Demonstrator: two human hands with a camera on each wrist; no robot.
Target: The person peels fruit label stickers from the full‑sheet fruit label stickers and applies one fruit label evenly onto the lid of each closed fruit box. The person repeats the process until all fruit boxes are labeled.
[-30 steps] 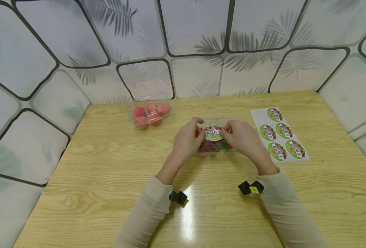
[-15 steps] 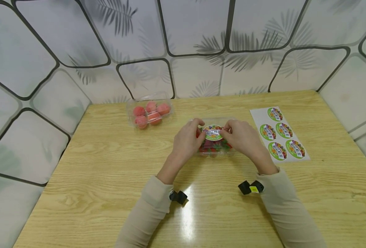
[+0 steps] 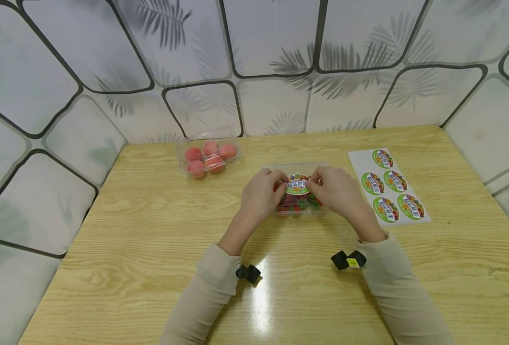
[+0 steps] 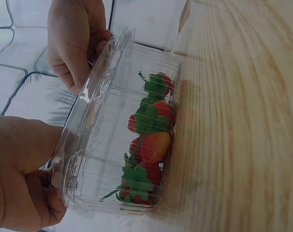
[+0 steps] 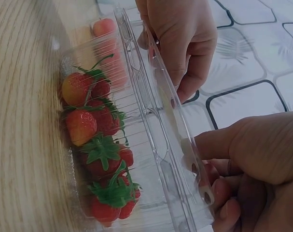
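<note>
A clear plastic clamshell box [image 3: 297, 167] of strawberries [image 5: 82, 126] stands shut on the table, with an oval fruit label sticker [image 3: 296, 186] on top of its lid. My left hand [image 3: 260, 194] pinches at the sticker's left edge, thumb and index finger close together. At the opposite edge, the thumb and index finger of my right hand [image 3: 338, 189] do the same. In the right wrist view, my right thumb lies along the lid and the other fingers curl near its rim. Green leaves [image 4: 136, 181] show among the berries through the box wall.
At the back left stands another clear box [image 3: 180, 165] with several pinkish-red round fruits [image 3: 214, 164]. A white sheet [image 3: 358, 161] bearing several matching oval stickers lies to the right. The wooden table [image 3: 129, 268] meets a patterned backdrop [image 3: 276, 110] at its far edge.
My left index finger has come down toward the thumb at the sticker's left edge. My right hand, the box and the other things stay where they were.
</note>
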